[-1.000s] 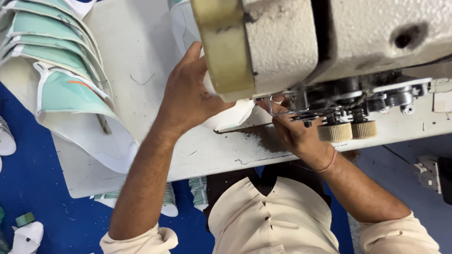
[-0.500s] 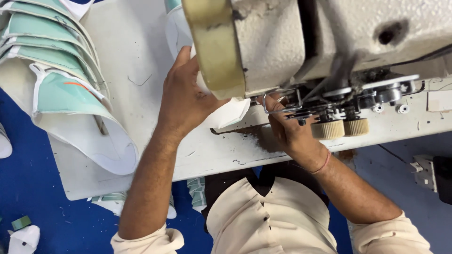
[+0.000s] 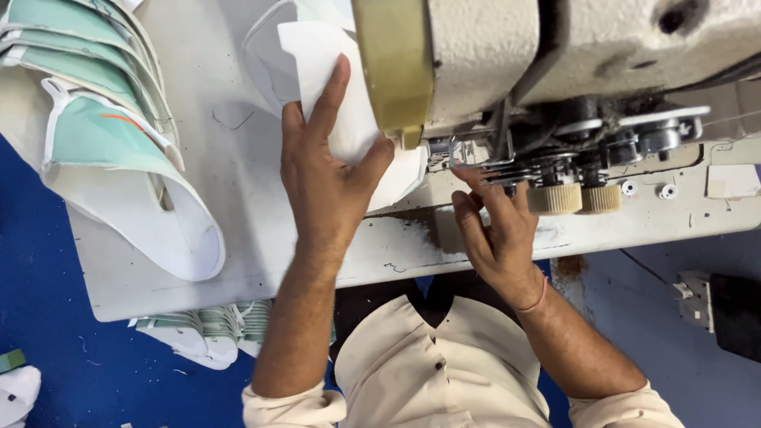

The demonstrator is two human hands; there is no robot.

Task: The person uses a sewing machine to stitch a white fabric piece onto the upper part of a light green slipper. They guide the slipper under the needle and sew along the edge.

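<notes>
My left hand (image 3: 329, 170) lies flat on a white fabric shoe-upper piece (image 3: 321, 75), pressing it against the table beside the sewing machine's yellowed handwheel (image 3: 392, 67). My right hand (image 3: 495, 230) reaches under the machine head (image 3: 571, 47), fingertips at the presser foot area (image 3: 476, 158), touching the edge of the same white piece. Two ribbed rollers (image 3: 575, 198) sit just right of those fingers.
A stack of mint-green and white shoe uppers (image 3: 103, 135) leans at the table's left. The white worktable (image 3: 238, 261) has a worn front edge. More uppers (image 3: 206, 333) lie below on the blue floor. A dark box (image 3: 733, 313) sits at lower right.
The view has moved closer. My left hand slid back toward me on the white piece, showing more of it; my right hand stays at the needle area.
</notes>
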